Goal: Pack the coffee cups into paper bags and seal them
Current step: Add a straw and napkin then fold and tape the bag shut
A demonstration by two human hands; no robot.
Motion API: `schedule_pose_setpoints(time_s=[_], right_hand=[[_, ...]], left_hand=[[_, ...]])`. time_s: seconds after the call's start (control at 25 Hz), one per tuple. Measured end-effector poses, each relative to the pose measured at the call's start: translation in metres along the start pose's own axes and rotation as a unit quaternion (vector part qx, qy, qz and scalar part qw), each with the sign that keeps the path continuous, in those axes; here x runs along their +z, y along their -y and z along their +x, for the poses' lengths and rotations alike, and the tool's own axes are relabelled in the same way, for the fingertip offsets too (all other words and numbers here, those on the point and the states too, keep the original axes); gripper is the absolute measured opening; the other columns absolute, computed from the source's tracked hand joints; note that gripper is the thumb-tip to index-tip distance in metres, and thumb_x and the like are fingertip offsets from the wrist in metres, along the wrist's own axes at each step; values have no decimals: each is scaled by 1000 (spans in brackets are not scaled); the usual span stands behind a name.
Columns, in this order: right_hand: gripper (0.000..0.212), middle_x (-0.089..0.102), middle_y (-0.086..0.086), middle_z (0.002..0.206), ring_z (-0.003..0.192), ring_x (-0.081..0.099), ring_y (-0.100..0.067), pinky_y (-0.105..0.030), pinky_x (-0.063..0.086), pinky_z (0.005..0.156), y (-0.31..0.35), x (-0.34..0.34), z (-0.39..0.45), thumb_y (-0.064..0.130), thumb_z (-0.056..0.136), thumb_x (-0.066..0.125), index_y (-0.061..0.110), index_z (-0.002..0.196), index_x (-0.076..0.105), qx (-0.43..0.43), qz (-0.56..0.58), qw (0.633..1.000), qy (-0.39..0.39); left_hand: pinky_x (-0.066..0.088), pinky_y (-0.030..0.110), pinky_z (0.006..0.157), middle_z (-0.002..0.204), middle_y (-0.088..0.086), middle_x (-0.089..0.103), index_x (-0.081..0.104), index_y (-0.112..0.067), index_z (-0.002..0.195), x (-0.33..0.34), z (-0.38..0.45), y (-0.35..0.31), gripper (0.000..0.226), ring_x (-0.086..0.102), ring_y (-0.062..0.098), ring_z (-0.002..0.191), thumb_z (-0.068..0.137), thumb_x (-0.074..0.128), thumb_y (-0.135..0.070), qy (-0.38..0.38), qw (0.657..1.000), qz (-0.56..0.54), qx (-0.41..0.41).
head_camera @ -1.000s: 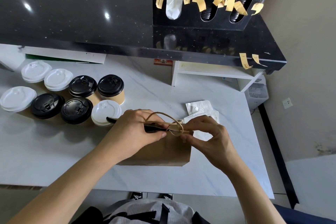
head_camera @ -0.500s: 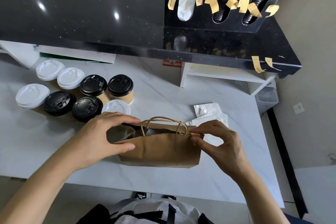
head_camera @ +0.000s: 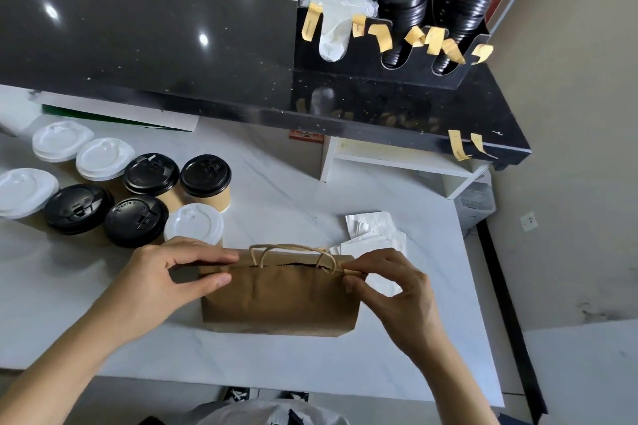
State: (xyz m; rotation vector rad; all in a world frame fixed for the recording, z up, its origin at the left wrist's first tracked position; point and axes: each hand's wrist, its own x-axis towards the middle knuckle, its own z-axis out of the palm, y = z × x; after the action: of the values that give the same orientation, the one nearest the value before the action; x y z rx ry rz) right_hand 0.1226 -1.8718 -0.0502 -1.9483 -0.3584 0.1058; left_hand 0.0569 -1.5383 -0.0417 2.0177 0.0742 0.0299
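A white marble counter (head_camera: 293,190) seen from above. At far left stands a cluster of lidded paper coffee cups (head_camera: 138,193), some with white lids, some with black, packed close together and not yet bagged.

Just right of them, the left hand (head_camera: 172,281) pinches the left end of a brown paper bag (head_camera: 279,297): fingers lie over the top edge, thumb presses the near face. The bag stands upright near the counter's front edge, its twisted paper handles (head_camera: 293,254) raised. A thin dark slit shows along the mouth, so the top is nearly closed; what lies inside cannot be seen.

At the bag's right end, the right hand (head_camera: 390,286) pinches the top corner between thumb and forefinger, with a small tan strip, probably a sticker (head_camera: 350,268), at the fingertips.

To seal well, both hands should likely hold the two top edges flush and level, then press the strip across the seam.

White napkins (head_camera: 376,231) lie just behind the right hand.
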Motion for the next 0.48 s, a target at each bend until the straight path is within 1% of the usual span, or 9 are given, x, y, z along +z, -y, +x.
schedule_pose_setpoints(time_s=[0.08, 0.12, 0.16, 0.24, 0.28, 0.32, 0.36, 0.4, 0.48], right_hand=[[24, 72, 12, 97, 102, 68, -18, -34, 53, 88, 0, -1, 1, 16, 83, 84, 37, 93, 81, 3, 0, 1000, -2], [24, 72, 13, 97, 103, 68, -18, -35, 53, 89, 0, -1, 1, 16, 83, 84, 37, 93, 81, 3, -3, 1000, -1], [22, 72, 14, 98, 103, 68, -17, -36, 53, 89, 0, -2, 1, 18, 84, 84, 37, 93, 80, 2, -9, 1000, 2], [12, 72, 15, 99, 104, 67, -15, -33, 52, 90, 4, -6, 2, 28, 85, 81, 36, 94, 80, 2, -23, 1000, 19], [8, 71, 15, 99, 104, 66, -14, -31, 51, 89, 7, -10, 4, 36, 86, 77, 36, 94, 79, 3, -31, 999, 24], [12, 72, 15, 99, 104, 66, -14, -29, 50, 88, 9, -16, 8, 42, 87, 73, 35, 95, 79, -1, -43, 999, 16], [16, 72, 16, 99, 103, 66, -13, -29, 49, 87, 9, -24, 14, 46, 88, 70, 35, 96, 78, -14, -65, 998, -9], [16, 72, 17, 98, 101, 66, -11, -31, 50, 87, 9, -34, 23, 46, 89, 70, 34, 97, 77, -41, -105, 992, -50], [13, 71, 15, 99, 98, 65, -12, -40, 49, 87, 6, -61, 49, 36, 89, 75, 29, 100, 76, -114, -226, 956, -147]], left_hand=[[46, 31, 105, 113, -14, 76, 78, -43, 107, -4, -2, 2, 35, 68, 7, 116, 76, 78, -60, 31, 999, 9, 9], [45, 31, 106, 114, -15, 76, 78, -43, 107, -4, -2, 3, 33, 67, 6, 116, 78, 77, -58, 25, 1000, 10, 11], [45, 32, 106, 112, -15, 76, 78, -43, 105, -2, -1, 6, 25, 68, 6, 116, 82, 81, -49, 8, 1000, -5, 9], [46, 32, 105, 108, -13, 78, 80, -40, 100, 1, 0, 9, 22, 70, 6, 112, 80, 84, -32, -25, 999, -34, -1], [47, 30, 104, 107, -12, 78, 80, -39, 99, 3, 0, 9, 22, 70, 6, 111, 79, 86, -35, -31, 999, -44, -7], [47, 28, 104, 107, -12, 78, 80, -37, 100, 4, -1, 10, 24, 70, 6, 111, 77, 86, -42, -36, 998, -50, -8], [47, 25, 103, 107, -11, 78, 80, -37, 99, 4, -1, 9, 26, 71, 6, 110, 75, 85, -45, -36, 998, -55, -7], [47, 22, 103, 107, -11, 78, 81, -36, 99, 6, -1, 9, 23, 71, 6, 110, 77, 86, -40, -39, 998, -56, -7], [47, 19, 102, 106, -10, 79, 81, -36, 96, 7, 0, 9, 24, 71, 7, 109, 76, 83, -23, -40, 997, -62, -10]])
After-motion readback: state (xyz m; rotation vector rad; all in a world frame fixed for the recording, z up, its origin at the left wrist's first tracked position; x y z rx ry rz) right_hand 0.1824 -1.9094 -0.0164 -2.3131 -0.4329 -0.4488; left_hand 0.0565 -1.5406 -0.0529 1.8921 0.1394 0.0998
